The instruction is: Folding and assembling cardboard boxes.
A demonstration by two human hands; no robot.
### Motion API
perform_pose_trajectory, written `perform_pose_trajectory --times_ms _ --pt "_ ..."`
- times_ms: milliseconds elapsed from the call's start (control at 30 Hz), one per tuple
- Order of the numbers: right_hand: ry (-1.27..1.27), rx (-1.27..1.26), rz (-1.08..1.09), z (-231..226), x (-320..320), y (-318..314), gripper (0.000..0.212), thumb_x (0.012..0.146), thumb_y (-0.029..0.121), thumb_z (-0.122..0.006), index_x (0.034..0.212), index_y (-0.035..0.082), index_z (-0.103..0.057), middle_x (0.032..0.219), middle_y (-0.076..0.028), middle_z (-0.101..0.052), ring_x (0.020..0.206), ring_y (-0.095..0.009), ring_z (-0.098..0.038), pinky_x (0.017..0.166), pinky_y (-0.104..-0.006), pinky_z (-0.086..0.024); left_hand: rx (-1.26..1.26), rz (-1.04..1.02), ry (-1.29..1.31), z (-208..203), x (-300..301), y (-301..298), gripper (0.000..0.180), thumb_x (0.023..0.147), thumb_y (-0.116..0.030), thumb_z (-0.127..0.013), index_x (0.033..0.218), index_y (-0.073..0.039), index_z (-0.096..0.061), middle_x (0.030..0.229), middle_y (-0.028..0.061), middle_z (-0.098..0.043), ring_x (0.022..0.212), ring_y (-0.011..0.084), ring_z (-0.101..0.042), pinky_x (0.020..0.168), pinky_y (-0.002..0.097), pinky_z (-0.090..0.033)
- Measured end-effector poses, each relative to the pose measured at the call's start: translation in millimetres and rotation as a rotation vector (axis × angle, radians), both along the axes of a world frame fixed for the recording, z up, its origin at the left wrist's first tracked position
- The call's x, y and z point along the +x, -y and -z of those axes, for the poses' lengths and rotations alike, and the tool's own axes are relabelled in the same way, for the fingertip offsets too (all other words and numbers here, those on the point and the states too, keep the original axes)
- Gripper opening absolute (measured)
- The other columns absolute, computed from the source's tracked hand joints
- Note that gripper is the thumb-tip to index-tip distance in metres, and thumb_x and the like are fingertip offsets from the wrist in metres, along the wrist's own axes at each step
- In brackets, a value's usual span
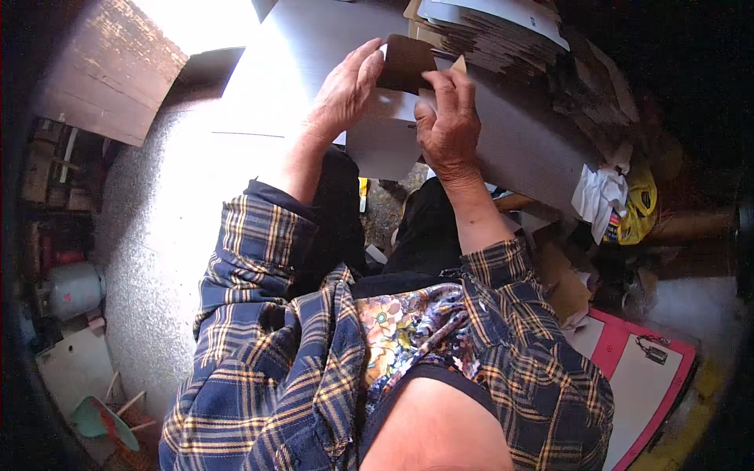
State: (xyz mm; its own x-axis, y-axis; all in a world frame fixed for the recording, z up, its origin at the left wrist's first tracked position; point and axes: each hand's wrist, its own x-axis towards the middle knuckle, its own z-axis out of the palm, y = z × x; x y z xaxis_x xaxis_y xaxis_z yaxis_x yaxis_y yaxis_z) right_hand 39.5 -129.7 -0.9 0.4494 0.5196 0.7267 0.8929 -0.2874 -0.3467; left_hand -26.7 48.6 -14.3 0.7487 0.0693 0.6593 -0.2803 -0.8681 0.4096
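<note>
Small cardboard box [407,64], brown inside, whitish outside, upper middle of frame, between both hands. A pale flap [383,145] hangs below it, toward the lap. Left hand [345,88] closed on the box's left edge, fingers straight and together, thumb on the near side. Right hand [449,118] at its right edge, fingers bent, thumb apart from them; slight blur, can't tell if it grips. Grey work surface [514,149] beneath. Stack of flat cardboard [503,51] upper right. White crumpled thing [598,194] beside yellow bag [642,202], right side. Pink-edged board [650,396] lower right. Brown panel [114,67] upper left; grey rounded container [75,290] left edge; green scoop-shaped thing [93,416] lower left.
</note>
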Motion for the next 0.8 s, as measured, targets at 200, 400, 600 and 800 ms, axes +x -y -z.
perform_pose_trajectory --times_ms 200,400,600,800 --pt "0.033 0.165 -0.034 3 -6 -3 0.063 0.067 0.005 -0.066 0.124 0.005 -0.039 0.119 -0.019 -0.043 0.107 -0.039 -0.048 0.095 -0.0446 -0.039 -0.514 -0.109 -0.323 -3 -1 4 0.052 0.086 -0.014 -0.054 0.133 -0.002 -0.037 0.129 0.0241 -0.046 0.123 0.0362 -0.043 0.102 0.0381 -0.035" --pt "-0.084 0.171 -0.112 9 -8 -3 0.055 0.067 0.006 -0.064 0.119 0.006 -0.046 0.107 -0.015 -0.053 0.096 -0.035 -0.051 0.089 -0.0435 -0.041 -0.592 -0.103 -0.343 -11 -5 6 0.057 0.080 -0.011 -0.059 0.133 -0.003 -0.038 0.128 0.0229 -0.049 0.121 0.0343 -0.047 0.100 0.0370 -0.038" --pt "0.046 0.051 -0.044 18 8 0 0.022 0.067 0.010 -0.060 0.089 0.008 -0.062 0.094 -0.008 -0.059 0.090 -0.029 -0.051 0.084 -0.0410 -0.042 -0.504 -0.123 -0.245 -9 8 14 0.055 0.077 -0.007 -0.060 0.129 -0.004 -0.044 0.120 0.0204 -0.056 0.115 0.0320 -0.052 0.096 0.0355 -0.042" --pt "-0.016 0.090 -0.067 23 7 -1 0.022 0.068 0.011 -0.060 0.089 0.010 -0.063 0.094 -0.008 -0.059 0.089 -0.028 -0.050 0.085 -0.0380 -0.040 -0.774 0.034 -0.234 10 12 5 0.049 0.077 -0.001 -0.060 0.125 -0.004 -0.050 0.114 0.0142 -0.061 0.107 0.0213 -0.057 0.090 0.0280 -0.045"
